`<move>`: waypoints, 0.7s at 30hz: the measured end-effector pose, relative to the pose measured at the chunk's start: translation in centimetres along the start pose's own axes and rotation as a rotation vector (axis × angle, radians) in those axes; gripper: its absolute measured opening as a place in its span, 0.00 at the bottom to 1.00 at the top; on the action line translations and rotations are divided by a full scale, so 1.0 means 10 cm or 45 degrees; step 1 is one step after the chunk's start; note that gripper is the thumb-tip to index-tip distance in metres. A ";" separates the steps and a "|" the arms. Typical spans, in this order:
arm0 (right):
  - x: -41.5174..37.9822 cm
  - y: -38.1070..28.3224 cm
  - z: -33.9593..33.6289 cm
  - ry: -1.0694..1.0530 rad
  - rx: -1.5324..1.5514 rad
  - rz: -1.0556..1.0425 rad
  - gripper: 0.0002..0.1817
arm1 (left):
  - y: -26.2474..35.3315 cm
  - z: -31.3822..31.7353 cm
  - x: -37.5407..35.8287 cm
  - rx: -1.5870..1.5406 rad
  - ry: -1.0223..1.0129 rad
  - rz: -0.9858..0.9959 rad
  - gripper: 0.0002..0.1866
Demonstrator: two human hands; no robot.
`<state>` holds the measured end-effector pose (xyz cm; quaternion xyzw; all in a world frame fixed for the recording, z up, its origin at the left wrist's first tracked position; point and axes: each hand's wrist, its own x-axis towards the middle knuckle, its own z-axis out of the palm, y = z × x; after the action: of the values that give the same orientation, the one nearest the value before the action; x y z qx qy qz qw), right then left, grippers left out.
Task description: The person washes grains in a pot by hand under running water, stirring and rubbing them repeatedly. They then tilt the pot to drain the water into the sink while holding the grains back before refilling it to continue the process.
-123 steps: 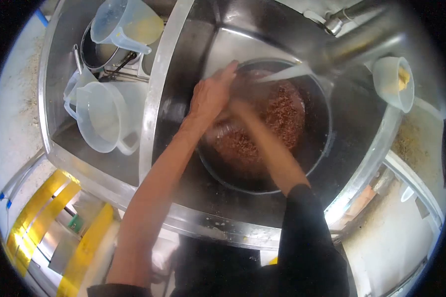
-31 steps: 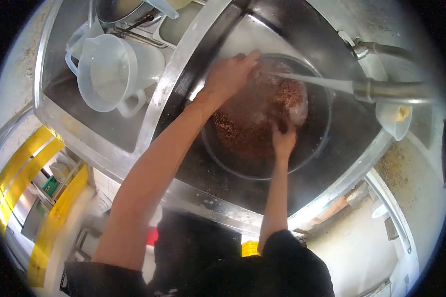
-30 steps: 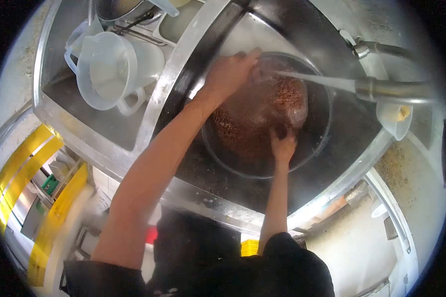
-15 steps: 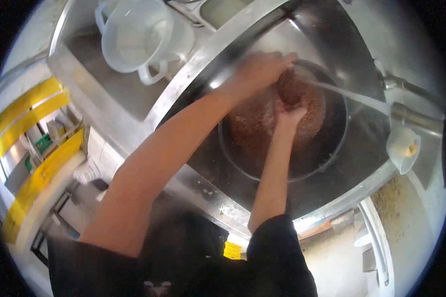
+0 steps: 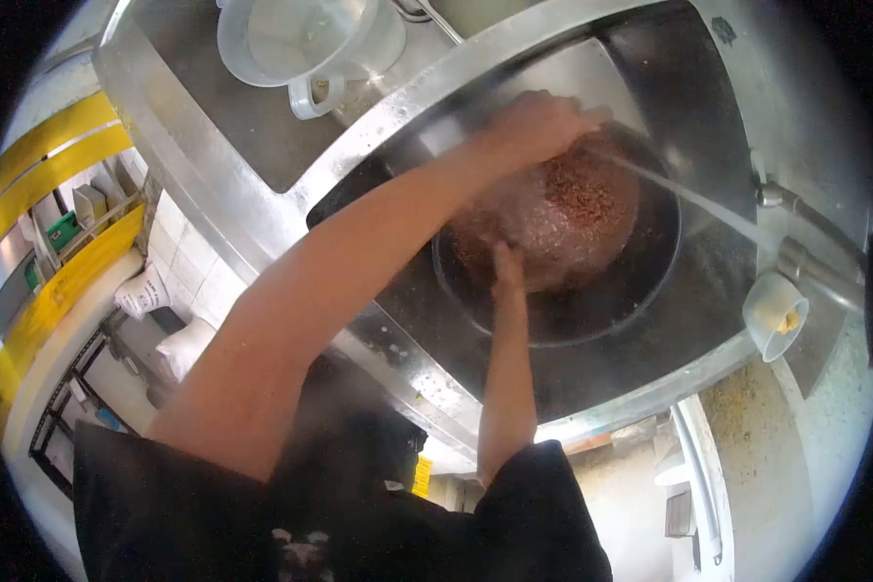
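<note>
A round dark pot (image 5: pixel 603 333) sits in the metal sink, holding small reddish-brown grains (image 5: pixel 592 199) in cloudy water. My left hand (image 5: pixel 545 126) is at the pot's far side, its fingers curled over the rim. Low in the pot, near its left side, my right hand (image 5: pixel 507 267) dips into the water; most of its fingers are hidden under the surface. A stream of water (image 5: pixel 694 197) runs from the right into the pot and lands on the grains near my left hand.
A translucent plastic jug (image 5: pixel 306 44) stands on the metal counter at upper left. The tap (image 5: pixel 820 272) comes in from the right, with a small plastic cup (image 5: pixel 776 315) beside it. The sink's metal rim (image 5: pixel 640 388) runs along the near side. Yellow slats (image 5: pixel 53 155) are at far left.
My right hand has moved left and down, away from the mound of grains into the cloudy water. My left hand stays at the far rim. The view has shifted slightly.
</note>
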<state>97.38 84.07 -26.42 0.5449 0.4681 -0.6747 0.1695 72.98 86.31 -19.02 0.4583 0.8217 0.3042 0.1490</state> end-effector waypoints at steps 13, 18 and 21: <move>0.55 -0.20 0.55 -0.016 1.123 0.160 0.47 | 0.06 -0.09 0.02 -0.095 -0.228 -0.044 0.15; 1.00 -0.15 -0.05 -0.082 1.026 -0.004 0.41 | -0.01 0.01 0.04 0.011 -0.136 -0.030 0.12; 0.64 -0.44 -0.32 0.156 0.446 -0.148 0.38 | -0.01 -0.01 0.04 0.007 -0.161 0.010 0.13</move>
<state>93.79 90.66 -30.05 0.5781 0.3837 -0.7201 0.0041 72.63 86.56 -18.95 0.4804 0.8097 0.2728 0.1982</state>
